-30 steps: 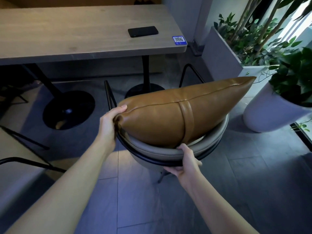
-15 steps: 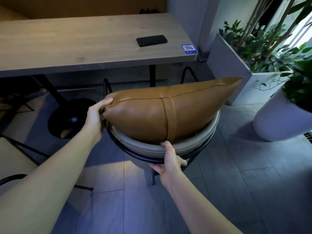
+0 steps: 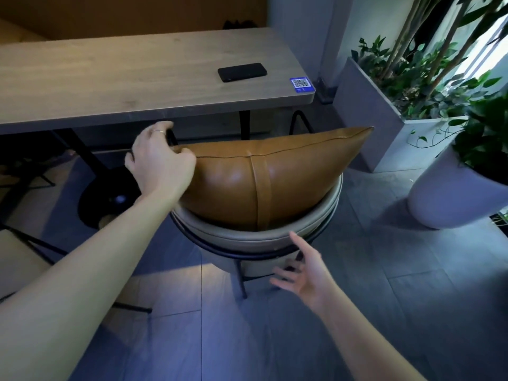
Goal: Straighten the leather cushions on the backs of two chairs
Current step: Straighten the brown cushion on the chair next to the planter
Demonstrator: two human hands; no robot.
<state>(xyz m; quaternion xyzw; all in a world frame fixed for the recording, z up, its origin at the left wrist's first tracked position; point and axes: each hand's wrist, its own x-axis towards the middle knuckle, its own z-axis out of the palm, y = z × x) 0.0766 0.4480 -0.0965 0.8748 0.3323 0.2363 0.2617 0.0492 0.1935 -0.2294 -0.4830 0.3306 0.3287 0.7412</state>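
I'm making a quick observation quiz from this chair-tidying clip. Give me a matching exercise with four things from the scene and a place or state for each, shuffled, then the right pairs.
Things:
1. left hand
2. right hand
3. phone
4. QR sticker

Places or states:
A. lying flat on the table, left of the sticker
B. open, fingers spread, touching nothing, below the chair rim
C. at the table's near right corner
D. on the left end of the brown leather cushion

Pairs: 1-D, 2-B, 3-A, 4-C
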